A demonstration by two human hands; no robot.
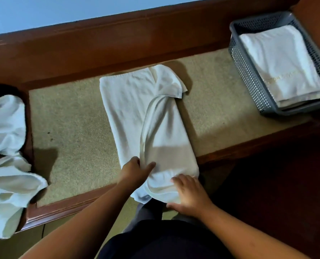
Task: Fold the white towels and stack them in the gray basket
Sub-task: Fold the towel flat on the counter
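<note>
Head view: white towel lies lengthwise on the beige bench pad, folded into a long strip running away from the person. Its far right corner is flipped over on itself. A raised crease runs down the middle, from that corner to the near end. The near end overhangs the front edge of the pad slightly. Left hand is at the near end of the crease, fingers curled into the cloth and gripping the raised fold, one digit pointing right across the towel. Right hand sits on the near right corner, fingers spread on top and thumb along the near edge. Can't tell whether it clamps the cloth or only presses on it. The two hands are close together but not touching. Gray basket is at the far right end of the bench, well apart from the towel being worked. Folded towels are stacked flat inside it, the top one showing a faint line of lettering, unreadable. Loose towels are piled crumpled at the left end, partly hanging off the front. A wooden frame surrounds the pad, with a pale blue wall behind it.
</note>
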